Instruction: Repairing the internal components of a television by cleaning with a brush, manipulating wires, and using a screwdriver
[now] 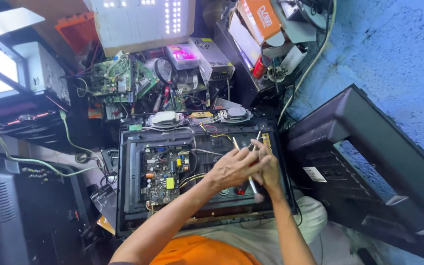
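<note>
Working over an opened television chassis (128, 196) on our lap, we close our left hand (232, 168) and right hand (267, 169) together, fingers pinched around thin pale probes (235, 143) whose tips poke out above the knuckles. A grey-handled tool (253, 188) hangs below the right fingers. Left of the fingers sits the green circuit board (163, 174), crowded with a yellow part and dark components. Beyond the fingertips, two oval speakers (166, 118) line the far rim; farther off lie loose boards (116, 76).

Light: bright white LED panel (143, 19) overhead, glaring.
Shadows: dim clutter left of it.
Edges: wide-angle bending.
Focus: mostly sharp.
</note>
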